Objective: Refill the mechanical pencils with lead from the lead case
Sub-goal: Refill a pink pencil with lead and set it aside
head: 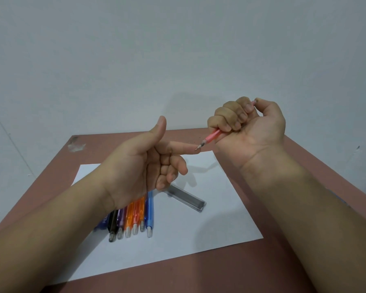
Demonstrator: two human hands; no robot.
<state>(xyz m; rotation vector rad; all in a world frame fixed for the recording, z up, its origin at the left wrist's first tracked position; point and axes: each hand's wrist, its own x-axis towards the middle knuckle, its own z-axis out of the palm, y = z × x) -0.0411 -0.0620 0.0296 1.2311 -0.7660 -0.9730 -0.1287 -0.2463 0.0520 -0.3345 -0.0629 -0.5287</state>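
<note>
My right hand (pixel 249 123) grips a pink mechanical pencil (pixel 211 137) in its fist above the table. The thumb sits on the pencil's top end and the metal tip points down and left. My left hand (pixel 144 163) holds nothing. Its thumb is up, its index finger is stretched out, and that fingertip touches the pencil's tip. The other fingers are curled. A row of several mechanical pencils (pixel 133 218), black, purple, orange and blue, lies on the white paper (pixel 209 233) under my left wrist. The grey transparent lead case (pixel 187 197) lies on the paper just right of them.
The paper lies on a reddish-brown table (pixel 294 261) pushed against a pale wall. A scuffed whitish patch (pixel 76 145) marks the table's far left corner. The table's right edge runs diagonally behind my right forearm.
</note>
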